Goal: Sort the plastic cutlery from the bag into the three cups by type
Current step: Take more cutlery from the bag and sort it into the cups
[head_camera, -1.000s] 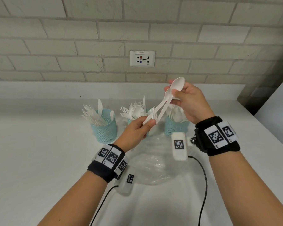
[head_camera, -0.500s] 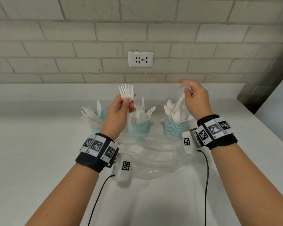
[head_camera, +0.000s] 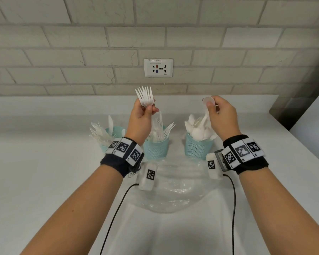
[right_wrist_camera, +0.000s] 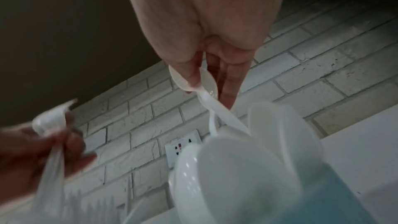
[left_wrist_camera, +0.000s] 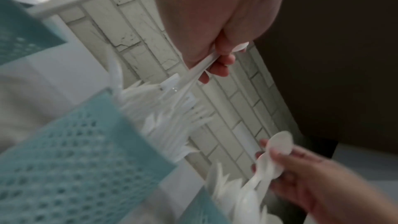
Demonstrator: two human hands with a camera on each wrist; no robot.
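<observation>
Three teal mesh cups stand in a row by the wall: the left cup (head_camera: 116, 132) holds knives, the middle cup (head_camera: 156, 150) forks, the right cup (head_camera: 197, 149) spoons. My left hand (head_camera: 142, 116) pinches white forks (head_camera: 145, 96) upright above the middle cup; their handles (left_wrist_camera: 193, 72) run down toward it. My right hand (head_camera: 221, 115) pinches white spoons (head_camera: 208, 101) by their bowls (right_wrist_camera: 193, 81), handles hanging into the right cup. The clear plastic bag (head_camera: 175, 186) lies flat in front of the cups.
The white counter (head_camera: 35, 181) ends at a brick wall with a socket (head_camera: 158, 67). Black cables (head_camera: 116, 208) trail from both wrist cameras toward me. A dark gap and a second white surface (head_camera: 313, 122) lie at the right.
The hands held forks and spoons together a second ago, then pulled apart. The left hand carried the forks over the middle cup, the right lowered the spoons' handles into the right cup.
</observation>
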